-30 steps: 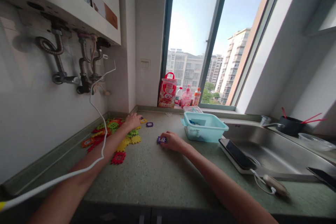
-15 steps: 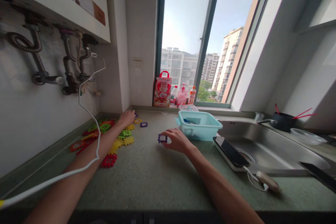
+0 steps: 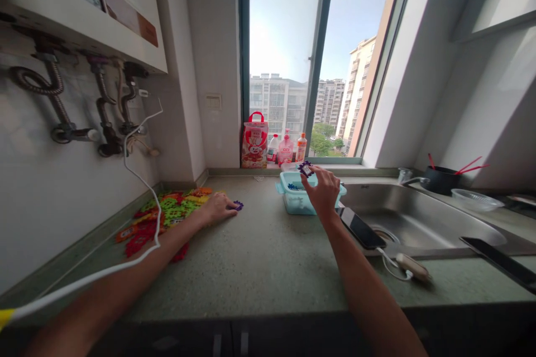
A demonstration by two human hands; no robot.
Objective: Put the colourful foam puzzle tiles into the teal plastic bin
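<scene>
Purple notched tile [image 3: 306, 169], pinched by one edge in the right hand [image 3: 325, 189] at the blue tub [image 3: 296, 204], so its face is unobstructed; second purple tile [image 3: 238, 205], pinched by the left hand [image 3: 218, 207] beside heaped tiles [image 3: 171, 210].

Multicoloured notched plastic tiles [image 3: 173, 210] lie centre-left. Centre-right, a light-blue rectangular plastic box [image 3: 295, 204] stands left of a grey rectangular metal sink [image 3: 435, 220].

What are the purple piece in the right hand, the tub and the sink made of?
Purple piece: probably plastic, from its bold colour and notched edge; finish too small to judge. Tub: likely smooth plastic, pale blue with a moulded rim. Sink: apparently satin steel, from its soft grey sheen.
</scene>
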